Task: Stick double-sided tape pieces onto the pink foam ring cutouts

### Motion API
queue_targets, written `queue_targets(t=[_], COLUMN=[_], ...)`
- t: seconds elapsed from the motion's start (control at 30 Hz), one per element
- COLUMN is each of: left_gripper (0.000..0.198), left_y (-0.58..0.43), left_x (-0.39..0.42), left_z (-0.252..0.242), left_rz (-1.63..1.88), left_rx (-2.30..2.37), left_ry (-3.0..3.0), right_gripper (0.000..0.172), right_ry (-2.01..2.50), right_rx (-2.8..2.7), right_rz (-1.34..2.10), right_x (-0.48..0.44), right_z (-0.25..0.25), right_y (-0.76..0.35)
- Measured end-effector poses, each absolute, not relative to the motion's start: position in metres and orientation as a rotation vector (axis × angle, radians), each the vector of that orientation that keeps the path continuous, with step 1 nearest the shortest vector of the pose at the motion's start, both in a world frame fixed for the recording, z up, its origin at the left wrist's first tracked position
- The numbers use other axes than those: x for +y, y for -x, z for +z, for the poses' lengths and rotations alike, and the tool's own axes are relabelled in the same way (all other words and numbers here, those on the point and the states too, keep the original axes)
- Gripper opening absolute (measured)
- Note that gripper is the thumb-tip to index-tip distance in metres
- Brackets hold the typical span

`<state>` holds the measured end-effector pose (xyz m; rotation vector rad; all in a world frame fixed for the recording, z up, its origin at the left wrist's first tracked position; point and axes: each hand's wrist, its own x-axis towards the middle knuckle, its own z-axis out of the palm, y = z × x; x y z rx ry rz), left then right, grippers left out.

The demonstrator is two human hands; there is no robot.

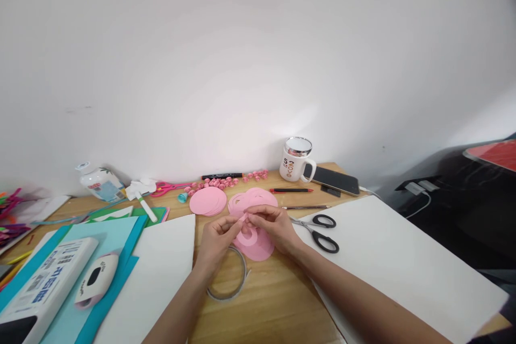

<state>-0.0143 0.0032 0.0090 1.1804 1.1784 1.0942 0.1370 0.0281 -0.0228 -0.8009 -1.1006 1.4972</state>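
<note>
Fingertips of my left hand [217,232] and my right hand [278,227] meet, both pinching a small piece of pink paper [244,217]. Its exact shape is partly hidden by the fingers. Just under the hands lie overlapping pink paper circles [262,250], some with curved cuts. Behind them is a further group of cut pink circles [262,197], and to the left a neat stack of pink paper discs [207,201]. A narrow roll of tape [245,274] lies flat below my left hand. Black-handled scissors [318,234] rest open beside my right wrist.
Small rolled pink paper pieces [217,183] and a black marker [221,176] lie along the wall. A white mug [296,161], phone [332,178] and pen [291,190] stand or lie back right. White sheets [387,258] flank the hands. At left are a box [52,279] and bottle [99,181].
</note>
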Motion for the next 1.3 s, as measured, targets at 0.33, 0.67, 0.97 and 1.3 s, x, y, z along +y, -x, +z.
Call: queue_targets(t=[0.33, 0.67, 0.97, 1.3], left_gripper=[0.021, 0.023, 0.02, 0.023], left_y=[0.0148, 0.0149, 0.0142, 0.0139], left_x=[0.0029, 0.0027, 0.0029, 0.0032], left_z=[0.0082, 0.0097, 0.0098, 0.0116], left_rz=[1.089, 1.081, 1.103, 1.102], left_rx=[1.169, 1.163, 1.16, 1.189], left_ry=[-1.179, -1.197, -1.189, -1.173], right_gripper=[0.019, 0.017, 0.017, 0.023], right_ry=[0.738, 0.782, 0.739, 0.717], right_rx=[-1.07, -1.125, -1.112, -1.133], right_rz=[1.515, 1.437, 1.479, 1.501], right_x=[0.0292, 0.0281, 0.0271, 0.0264], right_z=[-0.0241, -0.0218, -0.02, -0.0198], right_y=[-0.1361, -0.1359, -0.1354, -0.1356])
